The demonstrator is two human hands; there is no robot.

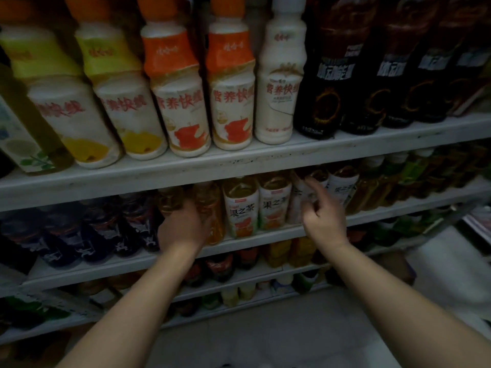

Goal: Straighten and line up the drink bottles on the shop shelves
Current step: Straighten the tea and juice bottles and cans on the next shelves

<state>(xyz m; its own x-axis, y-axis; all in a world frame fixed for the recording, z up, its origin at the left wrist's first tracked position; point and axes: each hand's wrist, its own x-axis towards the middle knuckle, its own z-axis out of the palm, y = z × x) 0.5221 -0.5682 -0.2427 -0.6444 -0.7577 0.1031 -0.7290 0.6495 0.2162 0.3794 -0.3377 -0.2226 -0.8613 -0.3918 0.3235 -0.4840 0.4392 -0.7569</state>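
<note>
On the second shelf [265, 239] stands a row of amber tea bottles with white labels [241, 205]. My left hand [183, 227] reaches in at the row's left end, its fingers curled round an amber bottle [210, 205] whose label faces away. My right hand [322, 216] hovers in front of another tea bottle [297, 197], forefinger stretched toward its top, the other fingers loosely curled and holding nothing. Dark bottles [87, 232] stand left of my left hand.
The top shelf [239, 160] carries white milk-drink bottles [183, 83] with yellow and orange tops, then tall dark bottles [326, 75] to the right. Lower shelves [148, 261] hold more drinks. A pale floor [265, 328] lies below, with a white object [446, 261] at the right.
</note>
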